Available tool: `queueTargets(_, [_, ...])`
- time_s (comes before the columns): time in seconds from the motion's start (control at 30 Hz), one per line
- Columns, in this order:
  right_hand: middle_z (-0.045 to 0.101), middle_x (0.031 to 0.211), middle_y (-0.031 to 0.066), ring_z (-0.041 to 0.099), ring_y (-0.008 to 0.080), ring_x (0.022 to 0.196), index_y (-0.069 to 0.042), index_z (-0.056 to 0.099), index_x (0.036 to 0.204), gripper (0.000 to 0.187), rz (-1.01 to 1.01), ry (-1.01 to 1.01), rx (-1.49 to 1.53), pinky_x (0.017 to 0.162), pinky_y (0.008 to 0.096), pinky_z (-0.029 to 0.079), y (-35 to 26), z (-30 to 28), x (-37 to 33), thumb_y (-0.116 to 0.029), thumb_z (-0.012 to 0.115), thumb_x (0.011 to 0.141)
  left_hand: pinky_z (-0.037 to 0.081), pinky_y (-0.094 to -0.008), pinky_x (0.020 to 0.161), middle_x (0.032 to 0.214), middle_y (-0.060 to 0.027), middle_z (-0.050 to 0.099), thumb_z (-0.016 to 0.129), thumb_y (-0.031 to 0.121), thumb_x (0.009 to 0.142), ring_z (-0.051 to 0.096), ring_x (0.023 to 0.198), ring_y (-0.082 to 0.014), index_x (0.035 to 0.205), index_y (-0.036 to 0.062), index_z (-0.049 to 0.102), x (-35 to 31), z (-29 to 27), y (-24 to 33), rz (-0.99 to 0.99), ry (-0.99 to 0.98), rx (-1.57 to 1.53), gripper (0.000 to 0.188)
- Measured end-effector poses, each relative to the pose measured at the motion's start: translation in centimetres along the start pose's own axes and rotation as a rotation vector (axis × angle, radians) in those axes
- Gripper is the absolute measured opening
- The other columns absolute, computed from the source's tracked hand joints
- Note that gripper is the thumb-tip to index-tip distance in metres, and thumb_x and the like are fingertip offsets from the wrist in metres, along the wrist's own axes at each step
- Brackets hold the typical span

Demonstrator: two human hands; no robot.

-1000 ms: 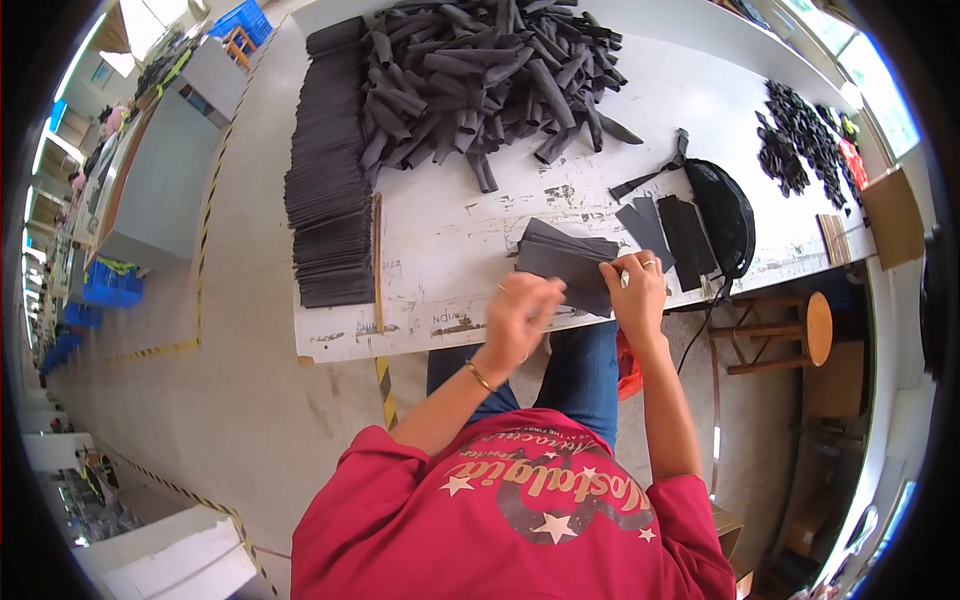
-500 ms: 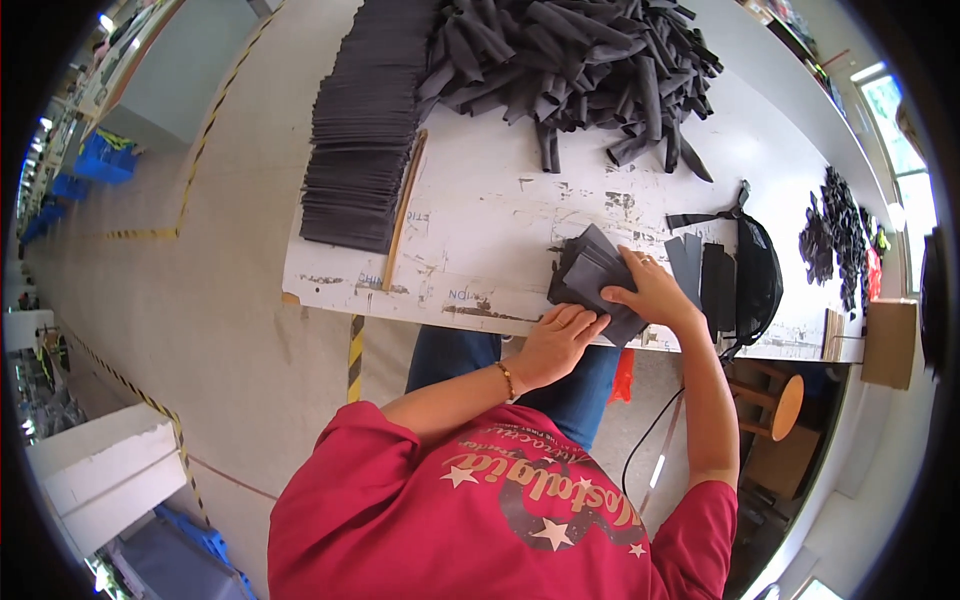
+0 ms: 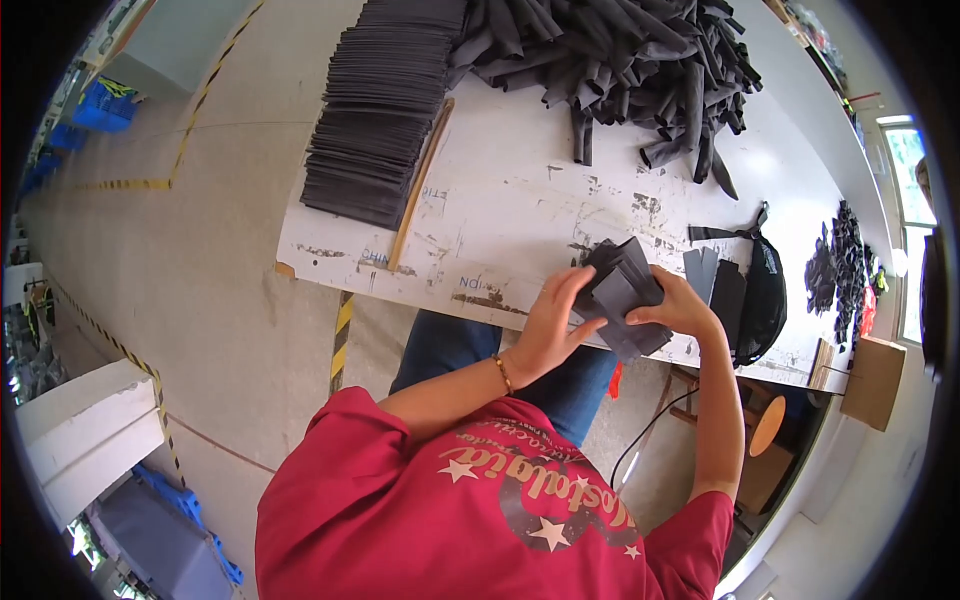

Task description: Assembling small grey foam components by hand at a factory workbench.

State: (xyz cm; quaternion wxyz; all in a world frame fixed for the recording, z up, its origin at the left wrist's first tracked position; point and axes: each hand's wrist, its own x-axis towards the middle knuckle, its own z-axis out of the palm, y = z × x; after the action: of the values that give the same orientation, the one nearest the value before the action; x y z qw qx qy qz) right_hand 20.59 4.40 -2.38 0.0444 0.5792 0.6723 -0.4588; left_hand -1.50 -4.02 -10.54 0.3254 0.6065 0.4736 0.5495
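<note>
A fanned stack of dark grey flat pieces [image 3: 628, 300] is between my hands at the table's front edge. My right hand [image 3: 685, 305] grips its right side, with the thumb on top and the fingers curled round the far edge. My left hand [image 3: 552, 322] is at the stack's left side, its fingertips against the far left corner and its thumb apart, near the front edge. The undersides of the pieces are hidden.
The white worn table [image 3: 520, 225] carries a long row of stacked dark pieces [image 3: 375, 130] beside a wooden strip [image 3: 422, 185]. Behind lies a heap of loose dark tubes [image 3: 620, 50]. To the right are grey strips [image 3: 700, 272], black strips [image 3: 727, 300] and a black pouch with straps [image 3: 765, 300].
My left hand has lifted from the near edge of the stack to its left side, its thumb spreading. The stack is now turned and more fanned, with my right hand still on it.
</note>
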Motion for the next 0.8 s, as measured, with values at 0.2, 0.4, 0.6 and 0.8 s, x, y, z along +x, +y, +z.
queueTargets(0.2, [0.066,0.103,0.0142,0.061,0.0218,0.096,0.002,0.062,0.117,0.074,0.003,0.026,0.01,0.088,0.0329,0.047,0.2,0.1,-0.2,-0.035,0.087,0.058,0.051,-0.0323,0.076,0.111,-0.0122,0.054,0.078,0.005,0.077,0.059,0.092,-0.024,0.112,0.0023,0.058,-0.7,0.5,-1.4,-0.072,-0.034,-0.135,0.04])
queueTargets(0.4, [0.066,0.106,0.0109,0.06,0.0202,0.099,0.001,0.06,0.123,0.072,-0.022,0.052,0.199,0.093,0.0342,0.045,2.2,-0.3,-0.6,-0.027,0.087,0.062,0.05,-0.0294,0.069,0.105,-0.0098,0.055,0.077,0.003,0.077,0.057,0.076,-0.0191,0.108,0.0036,0.058,-1.5,0.5,-1.3,-0.118,0.01,-0.146,0.037])
queueTargets(0.6, [0.067,0.104,0.0113,0.061,0.0199,0.099,0.001,0.059,0.123,0.071,-0.013,0.007,0.198,0.093,0.0341,0.047,0.5,-0.4,-0.8,-0.026,0.087,0.063,0.049,-0.0284,0.067,0.103,-0.0091,0.054,0.076,-0.002,0.074,0.056,0.076,-0.0174,0.108,0.0034,0.058,-0.9,0.8,-1.2,-0.148,0.026,-0.172,0.039])
queueTargets(0.8, [0.068,0.096,0.01,0.062,0.0181,0.091,0.003,0.062,0.116,0.061,-0.055,0.079,0.014,0.087,0.0312,0.049,-0.1,-0.9,-1.1,-0.021,0.085,0.065,0.047,-0.0257,0.063,0.097,-0.0067,0.055,0.075,-0.005,0.071,0.056,0.07,-0.0139,0.101,0.0029,0.059,0.0,0.7,0.3,-0.25,0.009,-0.209,0.034])
